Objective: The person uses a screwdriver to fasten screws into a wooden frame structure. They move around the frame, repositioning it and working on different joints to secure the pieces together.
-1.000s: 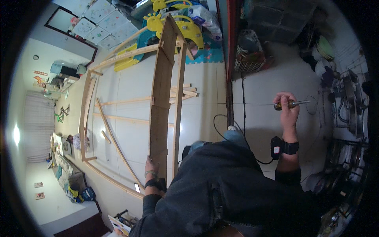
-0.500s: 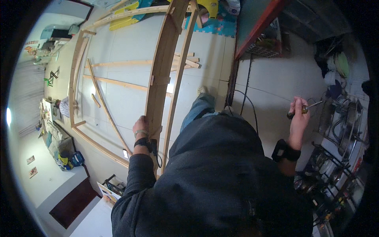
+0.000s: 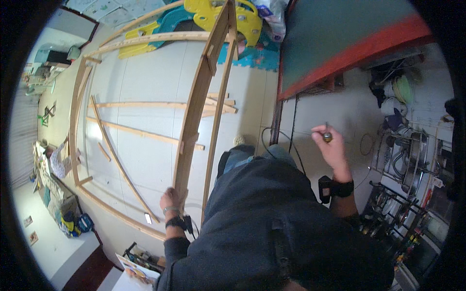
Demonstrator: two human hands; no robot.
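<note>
The left hand still grips the beam at 7 o'clock. The right hand, clenched on a screwdriver, has swung to 2 o'clock, away from the frame.

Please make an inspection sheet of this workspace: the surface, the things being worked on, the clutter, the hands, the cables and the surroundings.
Surface: pale floor, partly covered by timber.
Job's things: tall wooden frame standing on edge; small tool, type unclear.
Clutter: loose wooden strips on the floor; yellow plastic panel beyond the frame.
Hands: left hand grips the wooden frame's near end; right hand holds the small tool, raised.
Cables: black cable trailing on the floor near the knees.
Surroundings: green board with red edge; metal racks at right.
</note>
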